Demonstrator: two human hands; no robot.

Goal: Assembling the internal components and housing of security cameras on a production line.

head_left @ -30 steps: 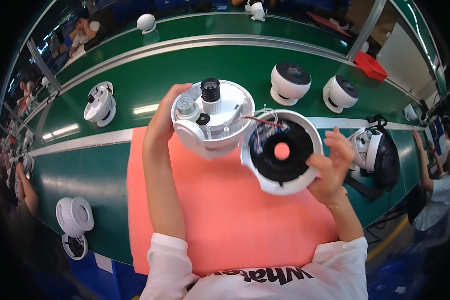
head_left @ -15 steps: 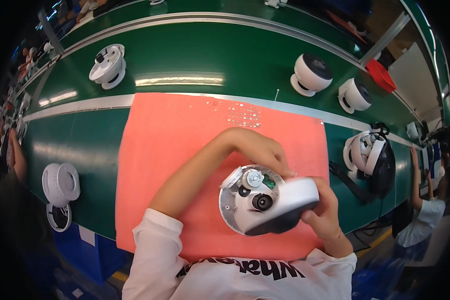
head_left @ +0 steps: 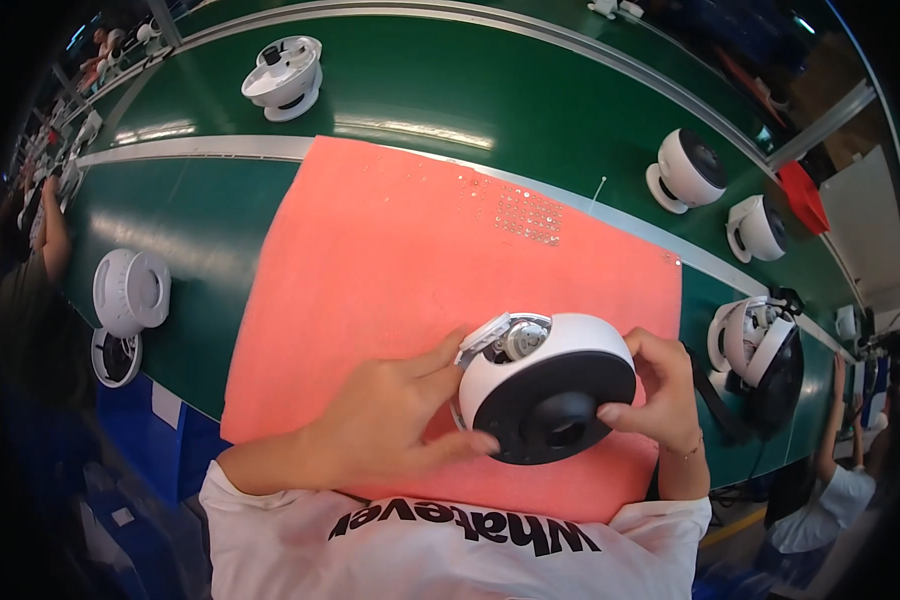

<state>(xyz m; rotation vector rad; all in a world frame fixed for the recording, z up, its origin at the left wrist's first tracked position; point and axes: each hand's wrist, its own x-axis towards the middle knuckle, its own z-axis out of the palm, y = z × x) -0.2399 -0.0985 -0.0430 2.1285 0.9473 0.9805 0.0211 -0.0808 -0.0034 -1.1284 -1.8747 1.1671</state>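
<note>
A: Where is the rounded white plastic housing with the glossy black front (head_left: 540, 400)?
B: Above the near right part of the coral-pink soft mat (head_left: 370, 260), black front toward the wearer and tilted. Through a gap at its upper left shows a round silvery metal part (head_left: 526, 341).
A: And the fingers?
B: The right hand (head_left: 667, 390) holds the housing's right side, thumb on the black front. The left hand (head_left: 395, 410) spreads wide at its left, thumb at the front's lower left edge; I cannot tell whether it grips.
A: What lies farther out?
B: Small silvery metal screws (head_left: 528, 216) in rows on the mat's far side; beyond, on the green bench (head_left: 420, 95), an uncovered white plastic shell (head_left: 282, 85) stands far left.
</note>
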